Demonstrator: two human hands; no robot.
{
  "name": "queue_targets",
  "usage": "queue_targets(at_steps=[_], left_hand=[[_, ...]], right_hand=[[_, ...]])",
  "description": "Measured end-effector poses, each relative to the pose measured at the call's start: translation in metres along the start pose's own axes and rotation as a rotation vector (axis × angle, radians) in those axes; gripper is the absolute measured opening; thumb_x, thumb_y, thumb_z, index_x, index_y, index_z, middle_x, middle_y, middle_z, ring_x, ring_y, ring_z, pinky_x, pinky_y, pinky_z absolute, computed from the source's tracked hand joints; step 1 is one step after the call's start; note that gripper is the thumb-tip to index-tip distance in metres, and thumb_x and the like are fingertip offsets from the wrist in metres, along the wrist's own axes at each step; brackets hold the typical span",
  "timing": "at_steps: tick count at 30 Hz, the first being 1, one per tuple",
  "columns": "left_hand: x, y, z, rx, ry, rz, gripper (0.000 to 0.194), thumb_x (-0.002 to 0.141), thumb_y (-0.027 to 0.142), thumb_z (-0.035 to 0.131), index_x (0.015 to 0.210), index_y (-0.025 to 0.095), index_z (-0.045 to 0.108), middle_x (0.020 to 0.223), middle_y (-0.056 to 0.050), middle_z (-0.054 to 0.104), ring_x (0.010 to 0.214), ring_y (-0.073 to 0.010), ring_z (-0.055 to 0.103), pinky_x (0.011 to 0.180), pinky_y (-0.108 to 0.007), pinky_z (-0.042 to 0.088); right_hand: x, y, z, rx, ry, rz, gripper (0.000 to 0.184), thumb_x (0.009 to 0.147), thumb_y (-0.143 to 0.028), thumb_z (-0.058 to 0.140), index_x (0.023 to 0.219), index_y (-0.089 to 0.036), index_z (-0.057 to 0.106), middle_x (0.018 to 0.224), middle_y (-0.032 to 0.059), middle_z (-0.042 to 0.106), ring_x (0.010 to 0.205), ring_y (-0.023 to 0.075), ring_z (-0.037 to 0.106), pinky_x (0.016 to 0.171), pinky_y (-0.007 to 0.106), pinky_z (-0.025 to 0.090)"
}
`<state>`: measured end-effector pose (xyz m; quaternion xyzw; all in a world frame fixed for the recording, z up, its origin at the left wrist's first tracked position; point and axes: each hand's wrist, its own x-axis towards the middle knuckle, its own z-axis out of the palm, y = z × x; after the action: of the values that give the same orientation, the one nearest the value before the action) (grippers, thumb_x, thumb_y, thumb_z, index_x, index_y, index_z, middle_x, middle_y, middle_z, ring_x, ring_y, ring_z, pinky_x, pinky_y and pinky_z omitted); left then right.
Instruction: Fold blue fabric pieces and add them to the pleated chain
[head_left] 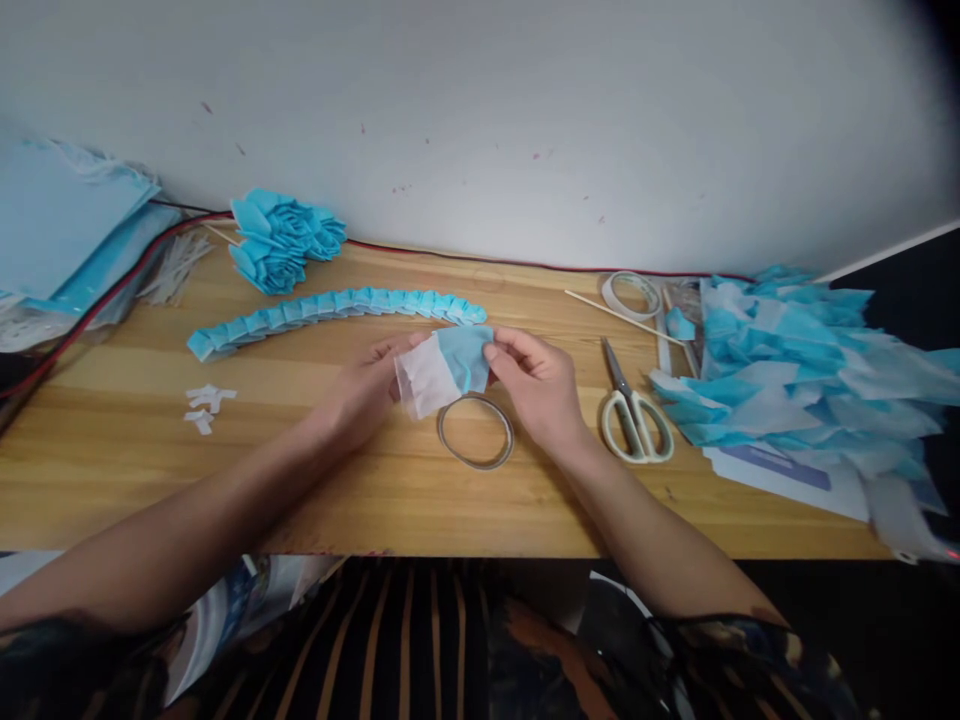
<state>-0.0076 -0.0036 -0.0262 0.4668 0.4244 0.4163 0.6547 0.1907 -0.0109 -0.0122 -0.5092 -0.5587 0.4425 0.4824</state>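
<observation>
Between my two hands is a small piece of thin blue and white fabric (450, 372), its blue part on the right and its white part on the left. My right hand (536, 385) pinches the blue end between thumb and fingers. My left hand (364, 385) is closed at the white end, its fingertips partly hidden behind the fabric. Just below lies a nearly used-up roll of tape (512, 440), flat on the table. Behind my hands curves a long row of overlapping folded blue pieces (322, 308). To the right of my right hand rest white-handled scissors (634, 415).
Blue fabric flowers (281, 238) lie at the back left, near a stack of blue sheets (67, 220). White scraps (206, 400) sit at left. A thin stick (622, 318) and white tape roll (631, 294) lie beside a large blue-and-white fabric pile (810, 365) at right.
</observation>
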Motion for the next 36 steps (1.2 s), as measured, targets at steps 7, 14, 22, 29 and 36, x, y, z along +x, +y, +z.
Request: queue_targets(at_steps=[7,14,22,29,36], left_hand=[[-0.001,0.002,0.001,-0.06,0.089,0.009,0.038,0.07,0.054,0.088,0.078,0.02,0.073,0.072,0.002,0.072,0.061,-0.0123,0.06,0.058,-0.025,0.049],[-0.004,0.012,0.005,0.059,0.047,0.099,0.033,0.072,0.047,0.084,0.077,0.017,0.071,0.065,-0.002,0.07,0.07,-0.0205,0.068,0.063,-0.03,0.055],[-0.002,0.006,0.0,0.147,0.128,0.157,0.032,0.068,0.042,0.085,0.074,0.019,0.062,0.068,0.0,0.066,0.064,-0.0146,0.058,0.057,-0.025,0.047],[-0.005,0.011,0.001,0.137,0.044,0.171,0.032,0.079,0.041,0.081,0.084,0.019,0.06,0.076,0.0,0.068,0.067,-0.0125,0.057,0.06,-0.024,0.047],[-0.001,0.001,0.001,0.022,-0.031,0.132,0.042,0.076,0.043,0.084,0.108,0.02,0.068,0.096,-0.005,0.076,0.086,-0.0204,0.071,0.07,-0.029,0.056]], right_hand=[[-0.003,0.0,0.002,0.023,-0.025,0.034,0.025,0.086,-0.035,0.067,0.104,-0.024,0.081,0.081,-0.0003,0.075,0.068,0.0134,0.064,0.066,0.031,0.059],[-0.001,0.001,0.002,0.087,-0.156,0.062,0.032,0.086,-0.034,0.069,0.114,-0.022,0.079,0.078,-0.0014,0.072,0.062,0.0116,0.063,0.064,0.03,0.058],[-0.001,0.01,0.002,0.22,-0.188,0.13,0.033,0.085,-0.037,0.074,0.115,-0.023,0.077,0.081,-0.0015,0.072,0.069,0.0122,0.065,0.07,0.03,0.059],[-0.003,0.009,0.004,0.193,-0.263,0.108,0.041,0.083,-0.034,0.076,0.123,-0.025,0.072,0.093,0.0006,0.074,0.082,0.0146,0.066,0.078,0.032,0.058],[0.0,0.012,0.003,0.179,-0.168,0.077,0.038,0.084,-0.028,0.073,0.121,-0.026,0.073,0.081,-0.003,0.063,0.073,0.0125,0.056,0.07,0.028,0.05]])
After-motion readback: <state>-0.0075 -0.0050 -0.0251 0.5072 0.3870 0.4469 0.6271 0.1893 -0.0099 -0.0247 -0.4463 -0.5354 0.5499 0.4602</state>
